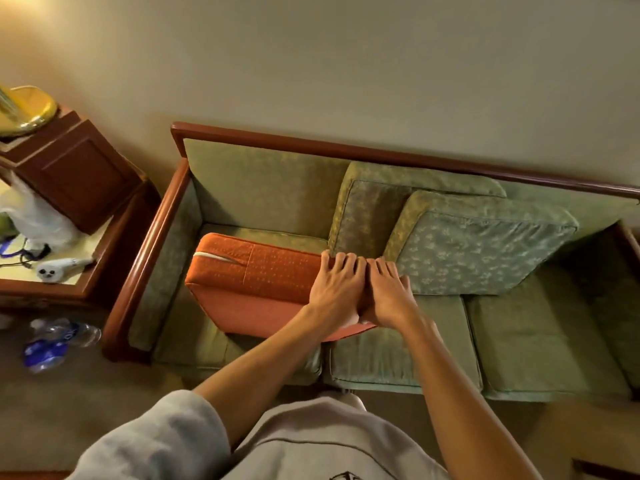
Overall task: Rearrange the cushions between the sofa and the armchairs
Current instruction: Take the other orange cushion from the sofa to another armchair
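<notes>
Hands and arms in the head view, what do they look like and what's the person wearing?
Both forearms are bare, with no watch, rings or gloves on the left hand or right hand. A loose light grey short sleeve covers the left upper arm, part of a grey top with a dark chest marking.

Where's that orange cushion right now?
The orange cushion stands on edge on the sofa's left seat, gripped at its right end by both hands, beside two green back cushions.

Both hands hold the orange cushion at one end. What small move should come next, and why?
Probably lean the orange cushion back into the bare left backrest of the sofa. The left hand and right hand grip its right end, and green cushions already fill the space beside it.
</notes>
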